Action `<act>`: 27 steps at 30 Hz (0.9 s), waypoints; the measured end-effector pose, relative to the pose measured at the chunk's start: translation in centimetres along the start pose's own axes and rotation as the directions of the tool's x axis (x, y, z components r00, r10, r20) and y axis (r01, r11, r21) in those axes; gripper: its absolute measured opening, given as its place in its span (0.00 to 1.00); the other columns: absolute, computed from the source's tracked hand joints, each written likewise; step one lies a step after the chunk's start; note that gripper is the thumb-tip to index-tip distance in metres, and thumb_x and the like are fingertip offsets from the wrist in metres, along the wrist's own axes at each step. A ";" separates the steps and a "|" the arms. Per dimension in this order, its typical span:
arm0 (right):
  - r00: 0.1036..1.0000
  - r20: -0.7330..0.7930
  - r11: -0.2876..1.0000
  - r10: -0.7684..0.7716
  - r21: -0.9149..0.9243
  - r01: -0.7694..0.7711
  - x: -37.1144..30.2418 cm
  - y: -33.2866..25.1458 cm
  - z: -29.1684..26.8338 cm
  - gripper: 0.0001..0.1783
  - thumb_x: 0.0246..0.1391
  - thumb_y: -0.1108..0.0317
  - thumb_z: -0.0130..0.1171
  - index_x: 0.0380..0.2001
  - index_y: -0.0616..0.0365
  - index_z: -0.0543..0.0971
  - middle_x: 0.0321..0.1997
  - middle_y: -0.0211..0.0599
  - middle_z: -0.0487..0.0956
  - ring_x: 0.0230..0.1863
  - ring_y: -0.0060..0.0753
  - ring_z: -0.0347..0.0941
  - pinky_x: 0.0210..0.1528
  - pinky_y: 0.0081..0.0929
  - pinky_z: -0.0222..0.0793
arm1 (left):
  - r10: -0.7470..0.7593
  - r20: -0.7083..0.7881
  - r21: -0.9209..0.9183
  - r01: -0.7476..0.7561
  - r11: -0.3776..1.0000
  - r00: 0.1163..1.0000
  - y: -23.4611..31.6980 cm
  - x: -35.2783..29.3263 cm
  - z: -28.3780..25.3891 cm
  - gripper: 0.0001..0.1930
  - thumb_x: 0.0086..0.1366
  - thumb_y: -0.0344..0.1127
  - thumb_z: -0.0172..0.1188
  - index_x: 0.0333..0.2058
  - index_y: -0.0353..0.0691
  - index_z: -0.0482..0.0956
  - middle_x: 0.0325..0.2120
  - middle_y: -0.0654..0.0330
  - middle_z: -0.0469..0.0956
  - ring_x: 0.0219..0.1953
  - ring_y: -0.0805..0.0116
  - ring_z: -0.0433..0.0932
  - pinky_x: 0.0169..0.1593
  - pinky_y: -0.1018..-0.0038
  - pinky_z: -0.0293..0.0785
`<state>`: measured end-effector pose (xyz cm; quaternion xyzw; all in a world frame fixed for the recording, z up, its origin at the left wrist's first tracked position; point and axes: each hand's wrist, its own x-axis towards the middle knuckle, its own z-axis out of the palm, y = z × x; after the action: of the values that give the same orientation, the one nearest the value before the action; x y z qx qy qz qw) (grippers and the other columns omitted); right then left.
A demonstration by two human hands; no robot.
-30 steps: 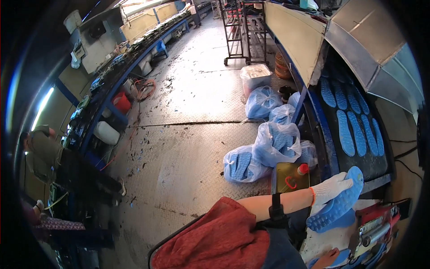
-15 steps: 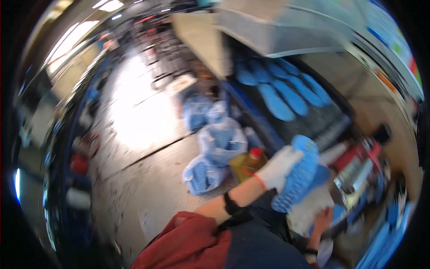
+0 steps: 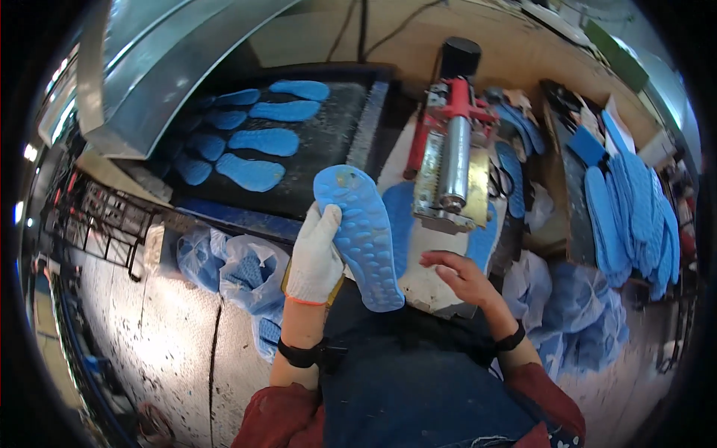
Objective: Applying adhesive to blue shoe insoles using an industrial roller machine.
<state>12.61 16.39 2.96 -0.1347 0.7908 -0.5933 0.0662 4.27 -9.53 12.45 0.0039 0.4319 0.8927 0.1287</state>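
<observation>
In my left hand (image 3: 315, 250), in a white glove, I grip a blue insole (image 3: 360, 237) by its left side. Its bumpy face shows, and it tilts in front of my dark apron. My right hand (image 3: 461, 276) is bare, with fingers apart and nothing in it. It hovers over the near edge of a pale work board (image 3: 429, 287), where more blue insoles (image 3: 399, 224) lie. On the board stands a red press-like tool with a metal roller (image 3: 455, 164), just beyond my right hand.
Left, several blue insoles (image 3: 264, 142) lie on a black conveyor belt (image 3: 328, 157) under a metal hood (image 3: 172, 75). A pile of insoles (image 3: 635, 213) lies at the right. Bags of insoles (image 3: 254, 269) stand on the floor, left and right. Scissors (image 3: 499, 181) lie beside the roller.
The view has swung right, from the aisle to the bench. My left hand still holds the insole, now in front of me. My right hand now shows clearly over the board.
</observation>
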 end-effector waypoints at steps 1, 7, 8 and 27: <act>0.999 0.040 0.992 -0.028 0.126 0.023 0.4 -1.7 0.4 0.21 0.66 0.63 0.46 0.59 0.61 0.66 0.53 0.40 0.75 0.57 0.32 0.69 0.59 0.31 0.63 | -0.008 0.026 0.007 0.008 1.000 1.000 0.0 0.0 0.5 0.17 0.71 0.34 0.48 0.54 0.33 0.65 0.46 0.56 0.74 0.47 0.65 0.75 0.52 0.67 0.72; 0.981 0.100 0.833 -0.166 0.546 0.085 3.3 -7.0 2.7 0.32 0.66 0.63 0.43 0.68 0.63 0.49 0.65 0.44 0.62 0.66 0.36 0.59 0.66 0.33 0.53 | -0.041 0.090 0.076 0.034 0.997 0.995 -0.3 -0.6 2.6 0.18 0.71 0.34 0.47 0.56 0.33 0.63 0.47 0.55 0.73 0.48 0.66 0.75 0.52 0.68 0.73; 0.982 0.107 0.814 -0.155 0.576 0.066 3.4 -7.3 2.9 0.32 0.66 0.64 0.42 0.68 0.64 0.47 0.66 0.44 0.60 0.66 0.35 0.58 0.67 0.33 0.52 | -0.034 0.067 0.120 0.025 0.992 0.997 -0.2 -0.8 2.7 0.17 0.71 0.34 0.45 0.56 0.33 0.63 0.47 0.55 0.73 0.48 0.65 0.75 0.52 0.68 0.73; 0.837 -0.546 0.926 0.040 0.335 0.175 -6.0 -5.1 -4.4 0.28 0.54 0.83 0.50 0.59 0.56 0.69 0.37 0.23 0.77 0.33 0.11 0.68 0.35 0.13 0.64 | -0.020 0.374 0.343 -0.118 0.932 0.927 0.1 0.4 3.7 0.23 0.63 0.28 0.46 0.58 0.35 0.58 0.47 0.51 0.72 0.48 0.62 0.73 0.52 0.66 0.71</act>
<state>17.87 20.87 8.82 0.0259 0.6445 -0.7477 -0.1578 4.30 -6.66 14.77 0.2068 0.5555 0.7845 0.1824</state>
